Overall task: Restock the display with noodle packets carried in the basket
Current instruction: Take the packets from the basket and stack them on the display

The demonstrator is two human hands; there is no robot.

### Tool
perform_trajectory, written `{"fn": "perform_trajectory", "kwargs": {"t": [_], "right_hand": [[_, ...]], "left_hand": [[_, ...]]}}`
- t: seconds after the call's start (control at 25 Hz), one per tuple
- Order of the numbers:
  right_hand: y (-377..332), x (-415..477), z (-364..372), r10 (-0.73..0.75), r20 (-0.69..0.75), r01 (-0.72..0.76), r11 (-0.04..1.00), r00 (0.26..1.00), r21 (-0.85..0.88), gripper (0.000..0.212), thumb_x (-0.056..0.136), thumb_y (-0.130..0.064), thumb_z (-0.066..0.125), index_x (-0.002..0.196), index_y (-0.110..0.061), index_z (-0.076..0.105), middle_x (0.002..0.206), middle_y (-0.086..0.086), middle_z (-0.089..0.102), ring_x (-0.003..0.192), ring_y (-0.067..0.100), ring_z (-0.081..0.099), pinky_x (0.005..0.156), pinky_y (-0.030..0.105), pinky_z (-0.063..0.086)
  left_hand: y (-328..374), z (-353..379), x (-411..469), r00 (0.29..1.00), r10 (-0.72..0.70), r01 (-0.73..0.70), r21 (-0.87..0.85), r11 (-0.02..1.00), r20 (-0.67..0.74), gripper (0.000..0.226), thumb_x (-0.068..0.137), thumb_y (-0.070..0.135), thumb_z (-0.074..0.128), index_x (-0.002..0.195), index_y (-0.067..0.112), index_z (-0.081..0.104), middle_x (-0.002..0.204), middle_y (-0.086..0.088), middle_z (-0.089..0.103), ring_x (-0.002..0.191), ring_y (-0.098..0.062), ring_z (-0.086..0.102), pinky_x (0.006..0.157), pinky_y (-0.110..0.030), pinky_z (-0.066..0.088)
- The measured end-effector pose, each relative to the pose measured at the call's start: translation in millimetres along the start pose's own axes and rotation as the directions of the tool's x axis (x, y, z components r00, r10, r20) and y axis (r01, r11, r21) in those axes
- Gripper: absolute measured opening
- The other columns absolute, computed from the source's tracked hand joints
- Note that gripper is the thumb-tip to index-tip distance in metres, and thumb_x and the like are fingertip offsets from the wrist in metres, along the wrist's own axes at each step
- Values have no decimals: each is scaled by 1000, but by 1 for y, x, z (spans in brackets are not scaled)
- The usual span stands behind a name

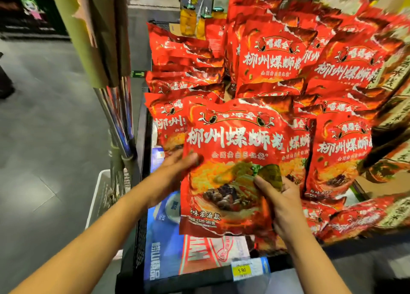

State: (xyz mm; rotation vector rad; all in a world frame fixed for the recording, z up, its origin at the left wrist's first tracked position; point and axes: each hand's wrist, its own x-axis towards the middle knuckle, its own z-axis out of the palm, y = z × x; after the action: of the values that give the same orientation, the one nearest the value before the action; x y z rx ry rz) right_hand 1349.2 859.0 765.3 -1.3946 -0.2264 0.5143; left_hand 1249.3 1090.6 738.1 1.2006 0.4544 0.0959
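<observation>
Both hands clamped on one red noodle packet (230, 167), held upright and face-on, just in front of the display.
- Left hand (177, 171): grips the packet's left edge, thumb on the front.
- Right hand (279, 196): grips the lower right edge, thumb beside a gold seal.
- Display (273, 56): matching red packets standing in overlapping rows behind and to the right.
- Yellow price tag (241, 270), marked 5.90, on the front rail below.
- Jars (188, 21) of yellow fruit at the far end.

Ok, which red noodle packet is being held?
The frontmost packet, gripped by left hand and right hand; the others sit stacked on the display.
</observation>
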Motion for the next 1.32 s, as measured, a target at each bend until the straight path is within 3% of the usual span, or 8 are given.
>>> {"fn": "perform_trajectory", "kwargs": {"t": [0.16,0.4,0.64,0.88,0.96,1.04,1.16,1.32], "right_hand": [[1,25,32,14,69,-5,992,998,-129,20,70,-13,78,86,-12,66,69,-4,72,61,8,64,60,23,52],[5,79,76,-125,-11,121,975,992,-188,40,77,8,74,114,-4,62,96,5,72,76,5,69,74,20,56],[71,107,80,21,-98,-49,956,995,-289,43,81,8,69,121,0,54,113,16,67,96,24,63,88,39,51],[64,105,76,145,-145,-183,935,979,-304,49,83,2,72,122,-9,45,103,0,59,95,19,56,84,33,44],[60,91,71,203,-154,-248,890,967,-382,64,84,-8,75,136,-7,38,123,4,51,105,19,49,88,32,40],[54,69,62,225,-114,-252,846,968,-470,68,85,-16,75,141,-7,38,134,8,48,110,18,47,89,31,39],[38,28,43,149,-32,-144,840,988,-524,60,86,-23,74,138,-12,46,135,5,53,122,19,51,92,30,41],[-8,-21,-14,-78,-50,29,769,996,-639,56,86,-24,74,136,-19,48,122,-7,54,109,8,52,81,12,39]], "left_hand": [[3,-6,-13,981,141,-149,-51,988,-136,89,42,31,97,121,11,60,113,-14,72,101,-30,70,90,-44,56],[-1,-32,4,884,345,-286,220,933,-315,40,70,-11,80,103,7,64,77,11,75,70,0,68,66,-14,52],[-36,-60,37,924,147,-21,336,941,-354,25,73,5,84,80,17,64,55,20,66,49,9,58,50,-10,44],[-35,-69,32,916,83,108,441,891,-393,39,73,27,86,102,17,61,93,5,68,85,-12,65,71,-22,50],[-31,-66,23,904,-23,280,549,787,-428,46,78,41,80,108,15,57,102,-1,64,94,-21,62,78,-31,46],[-23,-56,5,899,-193,435,747,503,-394,42,85,54,68,98,16,55,97,-4,60,93,-24,58,73,-30,40],[-15,-24,-18,895,-366,295,953,61,-254,46,91,61,55,88,15,57,90,-3,59,91,-24,60,68,-28,40],[-6,69,-42,999,-23,32,999,-3,-32,51,94,53,54,129,16,48,126,-10,58,114,-31,56,86,-35,46]]}}
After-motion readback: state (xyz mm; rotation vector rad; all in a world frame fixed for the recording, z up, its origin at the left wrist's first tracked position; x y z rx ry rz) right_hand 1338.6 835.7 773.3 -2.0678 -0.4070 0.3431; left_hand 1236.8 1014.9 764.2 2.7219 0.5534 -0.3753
